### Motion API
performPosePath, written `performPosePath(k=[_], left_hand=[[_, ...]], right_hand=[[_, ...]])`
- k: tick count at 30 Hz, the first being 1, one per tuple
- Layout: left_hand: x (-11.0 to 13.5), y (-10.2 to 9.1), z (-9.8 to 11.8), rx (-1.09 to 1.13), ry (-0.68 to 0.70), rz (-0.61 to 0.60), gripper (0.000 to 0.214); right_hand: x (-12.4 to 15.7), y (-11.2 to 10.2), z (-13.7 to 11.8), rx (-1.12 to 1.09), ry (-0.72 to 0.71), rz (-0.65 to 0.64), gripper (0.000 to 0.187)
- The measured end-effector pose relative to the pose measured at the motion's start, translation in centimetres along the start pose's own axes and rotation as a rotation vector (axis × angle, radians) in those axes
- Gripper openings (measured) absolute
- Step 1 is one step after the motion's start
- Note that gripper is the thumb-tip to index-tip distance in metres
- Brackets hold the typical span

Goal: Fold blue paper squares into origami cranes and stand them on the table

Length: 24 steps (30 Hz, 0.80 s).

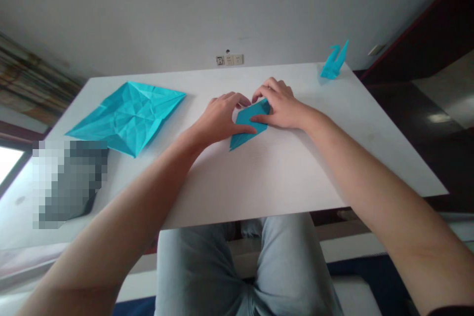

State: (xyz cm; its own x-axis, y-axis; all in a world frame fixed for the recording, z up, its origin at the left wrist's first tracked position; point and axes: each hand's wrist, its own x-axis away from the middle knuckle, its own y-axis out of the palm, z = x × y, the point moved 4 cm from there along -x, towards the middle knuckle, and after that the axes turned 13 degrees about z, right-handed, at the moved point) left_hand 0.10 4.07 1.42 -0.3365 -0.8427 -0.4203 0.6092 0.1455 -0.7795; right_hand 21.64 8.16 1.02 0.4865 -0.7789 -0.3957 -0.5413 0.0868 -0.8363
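A small folded piece of blue paper [249, 117] lies between my hands, near the middle of the white table. My left hand [222, 117] grips its left part, thumb on top and fingers curled at the far edge. At the right end, my right hand [278, 103] pinches the same paper, its thumb flat on the upper face and its fingers bent over the far side. The undersides of the folds are hidden. To the left rests a large unfolded sheet of blue paper [134, 116], covered in creases. A finished blue origami crane [333, 63] stands at the back right corner.
The white table [259, 182] ends against a grey wall with power sockets [229, 59]. A dark object, blurred by pixels [76, 182], lies at the table's left side. My legs in pale jeans [196, 266] are under the front edge. A patterned curtain [33, 84] hangs at far left.
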Motion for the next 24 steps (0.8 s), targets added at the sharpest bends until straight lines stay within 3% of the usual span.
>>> performPosePath(k=[5,11,24], left_hand=[[0.4,-0.1,-0.9,-0.131,-0.09,0.067,0.075],[0.5,-0.2,-0.9,-0.134,-0.136,0.078,0.059],[0.2,-0.1,0.7,-0.042,-0.023,0.042,0.037]], right_hand=[[-0.1,0.2,-0.2,-0.017,-0.007,-0.048,0.038],[0.1,-0.2,-0.2,-0.063,-0.014,-0.068,0.03],[-0.3,-1.2,-0.1,-0.135,-0.014,-0.05,0.032]])
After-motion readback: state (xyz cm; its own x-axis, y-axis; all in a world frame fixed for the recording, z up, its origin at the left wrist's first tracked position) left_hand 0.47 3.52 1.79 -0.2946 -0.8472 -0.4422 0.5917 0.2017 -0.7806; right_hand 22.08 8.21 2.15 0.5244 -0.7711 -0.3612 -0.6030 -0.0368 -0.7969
